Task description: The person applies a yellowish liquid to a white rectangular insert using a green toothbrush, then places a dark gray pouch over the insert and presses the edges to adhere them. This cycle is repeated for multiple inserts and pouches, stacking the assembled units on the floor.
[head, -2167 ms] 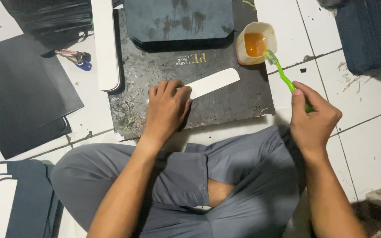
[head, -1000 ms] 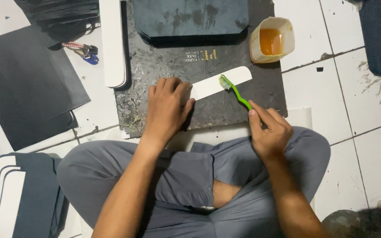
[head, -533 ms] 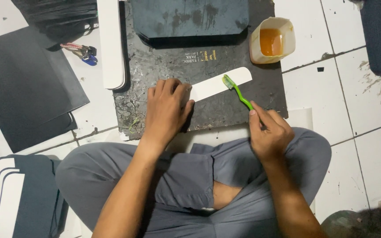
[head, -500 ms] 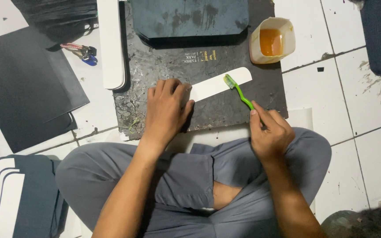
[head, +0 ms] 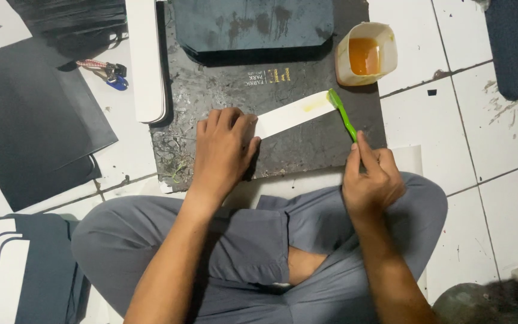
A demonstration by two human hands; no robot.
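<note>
Brushing one white strip (head: 292, 114), one green toothbrush (head: 343, 114), two hands.

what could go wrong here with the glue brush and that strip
The left hand pins only one end of the white strip, so the far end under the green brush could lift or skid. The open cup of orange liquid stands close to the brush and might be knocked. Wet glue could smear onto the dark board.
</note>
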